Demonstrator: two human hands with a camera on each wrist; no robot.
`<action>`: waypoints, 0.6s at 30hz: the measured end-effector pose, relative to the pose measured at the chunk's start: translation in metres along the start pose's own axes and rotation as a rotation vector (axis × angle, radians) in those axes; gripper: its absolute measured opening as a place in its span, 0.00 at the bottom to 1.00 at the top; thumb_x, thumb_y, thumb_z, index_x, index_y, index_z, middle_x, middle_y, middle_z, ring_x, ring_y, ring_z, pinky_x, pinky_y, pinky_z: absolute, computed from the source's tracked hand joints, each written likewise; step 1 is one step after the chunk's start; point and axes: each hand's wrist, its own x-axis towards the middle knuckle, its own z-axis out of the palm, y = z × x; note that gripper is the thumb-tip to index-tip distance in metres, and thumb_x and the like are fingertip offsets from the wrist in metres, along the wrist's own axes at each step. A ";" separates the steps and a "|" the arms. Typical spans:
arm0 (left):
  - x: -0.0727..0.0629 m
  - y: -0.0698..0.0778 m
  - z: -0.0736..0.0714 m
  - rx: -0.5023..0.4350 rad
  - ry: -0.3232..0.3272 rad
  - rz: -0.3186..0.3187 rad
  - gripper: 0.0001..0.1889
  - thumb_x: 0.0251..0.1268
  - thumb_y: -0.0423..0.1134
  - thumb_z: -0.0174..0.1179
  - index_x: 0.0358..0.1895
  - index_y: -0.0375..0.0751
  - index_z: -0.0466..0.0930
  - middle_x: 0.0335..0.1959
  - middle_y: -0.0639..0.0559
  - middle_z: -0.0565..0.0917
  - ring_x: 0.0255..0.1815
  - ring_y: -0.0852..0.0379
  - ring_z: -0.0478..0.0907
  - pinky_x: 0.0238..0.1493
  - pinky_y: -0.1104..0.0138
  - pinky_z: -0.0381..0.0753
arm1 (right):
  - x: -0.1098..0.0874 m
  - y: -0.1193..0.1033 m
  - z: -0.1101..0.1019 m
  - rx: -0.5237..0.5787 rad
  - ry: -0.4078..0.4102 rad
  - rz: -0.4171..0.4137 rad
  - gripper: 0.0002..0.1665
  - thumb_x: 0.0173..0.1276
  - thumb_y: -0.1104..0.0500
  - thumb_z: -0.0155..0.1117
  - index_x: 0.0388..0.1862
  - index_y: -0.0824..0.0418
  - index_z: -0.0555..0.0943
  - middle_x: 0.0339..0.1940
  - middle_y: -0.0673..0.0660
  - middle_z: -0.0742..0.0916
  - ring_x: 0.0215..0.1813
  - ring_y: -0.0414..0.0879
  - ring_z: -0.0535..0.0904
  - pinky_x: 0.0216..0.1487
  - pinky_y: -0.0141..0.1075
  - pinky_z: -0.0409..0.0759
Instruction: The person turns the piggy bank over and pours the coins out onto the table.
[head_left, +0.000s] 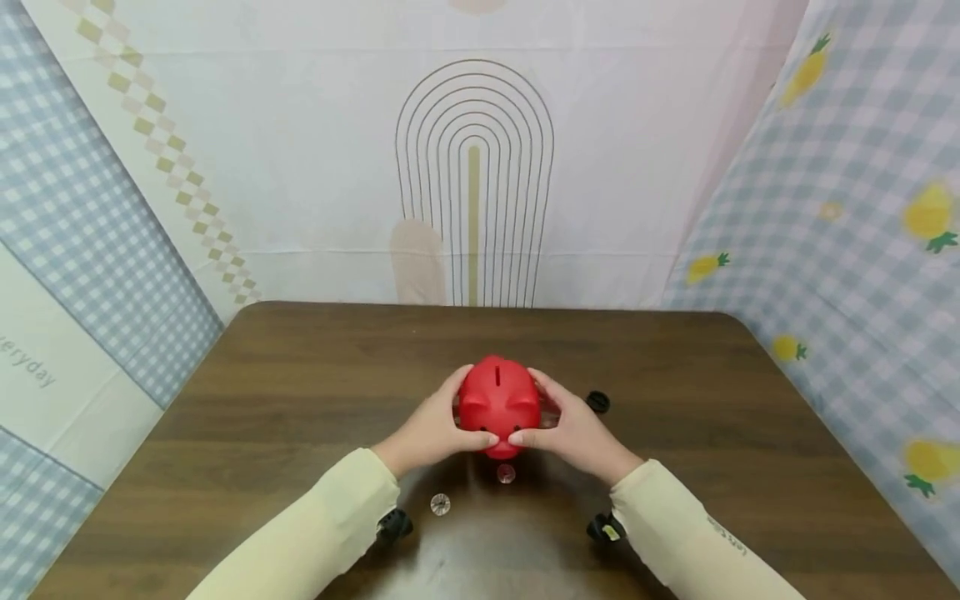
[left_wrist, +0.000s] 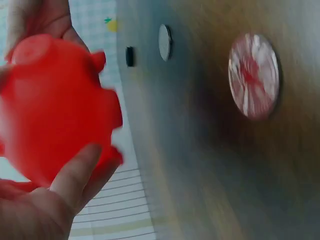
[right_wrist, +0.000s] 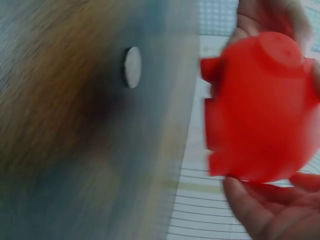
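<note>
Both hands hold a red piggy bank between them, its slotted back facing up and its snout toward the person. My left hand grips one side, the thumb across the face near the snout. On the opposite side my right hand grips it likewise, thumbs almost meeting. In the left wrist view the stubby feet of the piggy bank hang clear of the tabletop. A small clear disc lies just in front of the snout, and another ridged clear disc lies nearer the left sleeve.
A round black piece lies on the brown wooden table, right of the right hand. Black wrist cameras sit under the sleeves. Patterned cloth hangs behind the table and at both sides.
</note>
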 end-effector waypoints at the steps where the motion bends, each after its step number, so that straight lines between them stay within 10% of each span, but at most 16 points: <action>1: -0.002 0.000 0.001 0.011 0.015 0.035 0.48 0.49 0.40 0.73 0.73 0.46 0.54 0.61 0.48 0.73 0.55 0.49 0.74 0.49 0.58 0.81 | -0.001 0.001 0.001 -0.018 0.010 -0.034 0.55 0.55 0.52 0.76 0.77 0.54 0.56 0.67 0.57 0.74 0.61 0.55 0.74 0.51 0.42 0.82; 6: -0.005 0.003 0.000 0.213 0.141 0.306 0.53 0.44 0.35 0.76 0.75 0.44 0.52 0.72 0.47 0.61 0.64 0.46 0.69 0.54 0.55 0.80 | -0.001 0.004 0.001 -0.140 0.115 -0.268 0.61 0.50 0.57 0.79 0.78 0.50 0.52 0.66 0.56 0.74 0.60 0.54 0.74 0.52 0.47 0.81; 13: -0.002 0.004 -0.001 0.096 0.057 0.030 0.50 0.46 0.39 0.74 0.73 0.44 0.54 0.61 0.49 0.73 0.55 0.49 0.74 0.48 0.58 0.82 | 0.003 0.008 0.003 0.048 -0.019 -0.036 0.58 0.54 0.55 0.77 0.78 0.52 0.53 0.70 0.58 0.71 0.63 0.57 0.73 0.53 0.44 0.81; 18: -0.006 0.007 -0.002 0.329 0.173 0.364 0.53 0.43 0.35 0.77 0.74 0.40 0.53 0.72 0.43 0.60 0.64 0.44 0.69 0.55 0.54 0.79 | 0.000 0.008 0.004 -0.138 0.135 -0.315 0.63 0.50 0.61 0.79 0.79 0.51 0.51 0.66 0.57 0.74 0.59 0.53 0.75 0.52 0.46 0.81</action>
